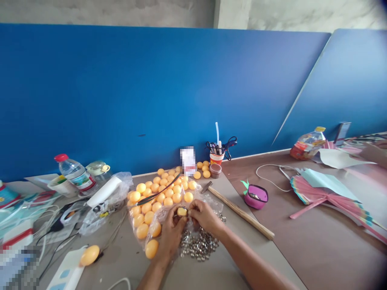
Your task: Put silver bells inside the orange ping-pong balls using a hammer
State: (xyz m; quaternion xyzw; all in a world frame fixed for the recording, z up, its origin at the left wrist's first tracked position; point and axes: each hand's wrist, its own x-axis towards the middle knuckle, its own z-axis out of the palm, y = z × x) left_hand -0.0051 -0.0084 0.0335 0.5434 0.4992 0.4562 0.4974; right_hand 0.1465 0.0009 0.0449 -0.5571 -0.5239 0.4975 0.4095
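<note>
Both my hands meet over the table around one small orange ball. My left hand curls its fingers round the ball from the left. My right hand pinches at the ball's right side; what its fingertips hold is too small to make out. Under my hands lies a heap of small silver metal pieces in clear plastic. Many orange balls are spread on a clear bag just beyond my hands.
A hammer with a wooden handle lies to the right, near a pink pouch. Water bottle, cables and a power strip crowd the left. A pen cup with scissors stands by the blue wall. Another person's hand works at far right beside a paper fan.
</note>
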